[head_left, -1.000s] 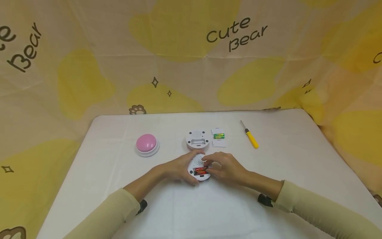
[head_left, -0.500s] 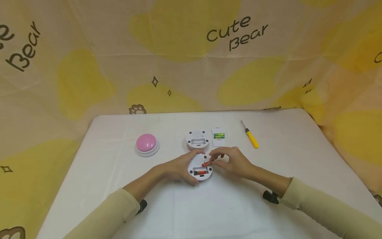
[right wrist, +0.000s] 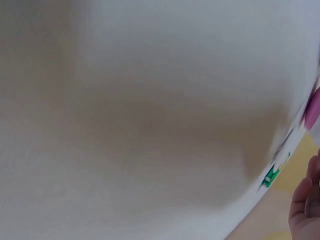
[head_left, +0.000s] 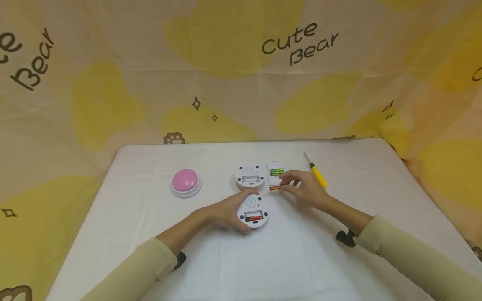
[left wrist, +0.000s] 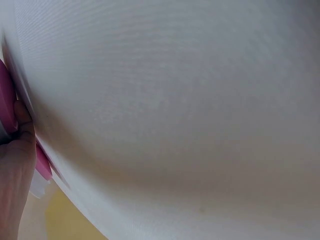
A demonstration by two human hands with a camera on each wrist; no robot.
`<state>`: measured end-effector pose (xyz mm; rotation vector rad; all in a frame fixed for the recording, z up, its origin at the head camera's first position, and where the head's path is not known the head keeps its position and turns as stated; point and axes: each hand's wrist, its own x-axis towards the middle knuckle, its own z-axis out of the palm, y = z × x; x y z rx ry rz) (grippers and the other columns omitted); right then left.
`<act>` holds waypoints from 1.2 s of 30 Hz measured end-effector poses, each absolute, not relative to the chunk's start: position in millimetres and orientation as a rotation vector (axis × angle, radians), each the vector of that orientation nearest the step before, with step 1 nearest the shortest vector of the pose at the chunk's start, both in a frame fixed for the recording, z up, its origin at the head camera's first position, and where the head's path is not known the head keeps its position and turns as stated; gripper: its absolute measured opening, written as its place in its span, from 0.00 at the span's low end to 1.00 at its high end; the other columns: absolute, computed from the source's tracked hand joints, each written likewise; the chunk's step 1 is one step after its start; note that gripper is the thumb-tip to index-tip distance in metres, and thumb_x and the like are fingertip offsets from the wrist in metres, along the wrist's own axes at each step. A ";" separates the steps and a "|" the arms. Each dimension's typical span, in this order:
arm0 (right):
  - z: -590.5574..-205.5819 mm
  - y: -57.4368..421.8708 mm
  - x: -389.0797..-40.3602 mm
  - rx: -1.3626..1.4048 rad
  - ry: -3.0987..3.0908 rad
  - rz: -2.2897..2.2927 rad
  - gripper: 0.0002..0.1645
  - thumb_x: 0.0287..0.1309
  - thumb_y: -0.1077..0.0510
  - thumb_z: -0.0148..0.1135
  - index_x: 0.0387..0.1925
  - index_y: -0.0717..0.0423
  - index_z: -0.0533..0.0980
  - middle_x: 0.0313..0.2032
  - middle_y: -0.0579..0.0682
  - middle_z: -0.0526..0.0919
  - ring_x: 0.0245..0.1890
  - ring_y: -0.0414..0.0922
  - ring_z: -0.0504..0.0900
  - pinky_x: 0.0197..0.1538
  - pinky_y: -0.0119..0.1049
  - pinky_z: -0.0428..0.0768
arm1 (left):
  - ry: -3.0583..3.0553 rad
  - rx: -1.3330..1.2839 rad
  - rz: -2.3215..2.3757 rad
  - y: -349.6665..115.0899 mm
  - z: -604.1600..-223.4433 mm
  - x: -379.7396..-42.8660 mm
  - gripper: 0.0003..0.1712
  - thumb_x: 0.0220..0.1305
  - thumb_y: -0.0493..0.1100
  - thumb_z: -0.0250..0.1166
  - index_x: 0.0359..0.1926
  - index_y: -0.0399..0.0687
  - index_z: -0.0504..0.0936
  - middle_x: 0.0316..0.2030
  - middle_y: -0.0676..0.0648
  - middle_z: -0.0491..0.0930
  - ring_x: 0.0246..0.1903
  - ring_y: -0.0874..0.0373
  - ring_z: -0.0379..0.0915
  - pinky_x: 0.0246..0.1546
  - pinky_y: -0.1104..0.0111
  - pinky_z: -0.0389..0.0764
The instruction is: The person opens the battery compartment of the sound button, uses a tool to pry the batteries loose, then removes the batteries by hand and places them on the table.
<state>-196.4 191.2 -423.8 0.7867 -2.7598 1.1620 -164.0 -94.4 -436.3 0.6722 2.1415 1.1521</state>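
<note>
My left hand (head_left: 227,211) grips the near round white push-button device (head_left: 250,203) by its left side, its underside with speaker holes turned up. One red battery (head_left: 253,218) lies in the device's uncovered battery compartment; the slot above it is bare. In the left wrist view, the fingers lie against a pink dome (left wrist: 6,100). Right of the devices, my right hand (head_left: 306,189) pinches a second red battery (head_left: 275,188) between thumb and fingers, just in front of a white battery cover (head_left: 274,181). That battery is hidden in the right wrist view.
Behind the held device sits another upturned one (head_left: 249,170) with a bare compartment. Green batteries (head_left: 276,172) lie between two white covers. A yellow-handled screwdriver (head_left: 318,175) is beyond my right hand, and a pink-topped button (head_left: 185,180) stands at left.
My right hand has lifted one red battery out of the near device and carried it right and away, toward the white covers. The left hand has stayed in place on the device.
</note>
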 end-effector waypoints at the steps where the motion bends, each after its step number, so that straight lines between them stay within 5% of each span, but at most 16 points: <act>1: -425.1 192.6 -198.5 0.765 -2.778 1.156 0.16 0.53 0.66 0.73 0.45 0.62 0.82 0.33 0.45 0.88 0.36 0.45 0.83 0.40 0.37 0.79 | 2.141 0.670 1.151 -94.1 -436.3 -163.9 0.61 0.43 0.44 0.82 0.74 0.61 0.55 0.63 0.53 0.65 0.60 0.57 0.63 0.65 0.58 0.62; 36: -438.1 193.8 -207.4 0.636 -2.982 1.113 0.15 0.56 0.65 0.71 0.46 0.59 0.83 0.38 0.48 0.87 0.40 0.45 0.81 0.46 0.41 0.79 | 2.139 0.667 1.152 -93.2 -435.1 -164.1 0.61 0.43 0.42 0.82 0.75 0.59 0.55 0.62 0.53 0.66 0.58 0.57 0.64 0.63 0.60 0.63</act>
